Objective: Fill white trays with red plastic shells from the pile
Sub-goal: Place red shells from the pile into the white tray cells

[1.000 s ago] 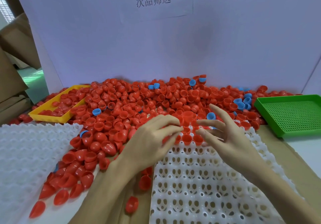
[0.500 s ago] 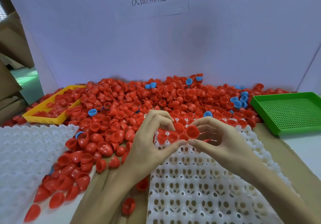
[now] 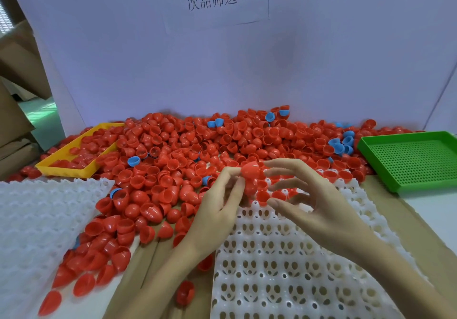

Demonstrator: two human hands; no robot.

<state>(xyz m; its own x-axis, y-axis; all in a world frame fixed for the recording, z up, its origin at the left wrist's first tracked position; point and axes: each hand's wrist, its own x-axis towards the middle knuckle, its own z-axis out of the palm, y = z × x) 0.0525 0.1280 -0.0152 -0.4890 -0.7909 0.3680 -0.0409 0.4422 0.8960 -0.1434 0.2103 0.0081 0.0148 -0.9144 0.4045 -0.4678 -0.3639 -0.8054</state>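
Left hand over the near-left corner of the white tray, fingers curled round red shells, one pinched at the fingertips above the tray's far edge. Right hand beside it over the tray, fingers spread and loosely bent, gripping nothing, index tip near the held shell.

Far row of the tray partly filled with a few shells, open side up; remaining cells bare. Free room across the tray's near and middle rows; brown cardboard strip bare along the right edge. Pile pressed against the tray's far and left edges, spreading back to the white board.

Second white tray at left, no shells in its cells, loose shells against its right edge. Yellow tray far left, holding red shells. Green tray far right, nothing in it. A few blue shells scattered in the pile.
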